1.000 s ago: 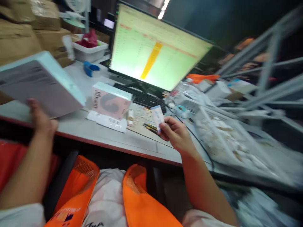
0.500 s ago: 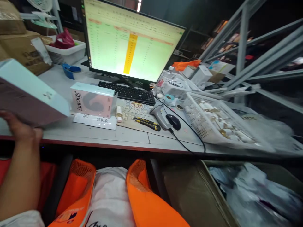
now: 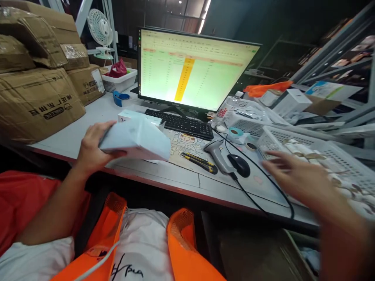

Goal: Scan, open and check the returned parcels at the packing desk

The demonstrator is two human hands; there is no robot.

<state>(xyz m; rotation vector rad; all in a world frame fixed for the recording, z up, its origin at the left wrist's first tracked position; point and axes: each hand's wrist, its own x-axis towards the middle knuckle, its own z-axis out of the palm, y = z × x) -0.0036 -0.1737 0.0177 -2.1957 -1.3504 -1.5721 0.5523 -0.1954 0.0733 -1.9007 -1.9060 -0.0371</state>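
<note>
My left hand [image 3: 95, 148] grips a pale blue and pinkish box [image 3: 137, 136], thumb below and fingers over the top, holding it tilted above the desk's front edge. Behind it another box [image 3: 124, 114] stands on the desk, mostly hidden. My right hand [image 3: 299, 177], blurred, is in the air with its fingers stretched out to the left and holds nothing. It is in front of a white basket [image 3: 268, 136] of small white-capped bottles [image 3: 310, 154]. Nearest to its fingertips are a black mouse [image 3: 238, 165] and a grey barcode scanner [image 3: 219, 157].
Utility knives [image 3: 199, 162] lie on a patterned mat [image 3: 183, 150]. Behind them are a keyboard [image 3: 181, 124] and a lit monitor [image 3: 193, 70]. Cardboard boxes [image 3: 38, 105] are stacked at left. The scanner's cable [image 3: 249, 195] runs over the front edge. Metal rails [image 3: 325, 58] rise at right.
My left hand has brought the box rightward, in front of the standing box. My right hand has come into view from the right. The view has shifted left.
</note>
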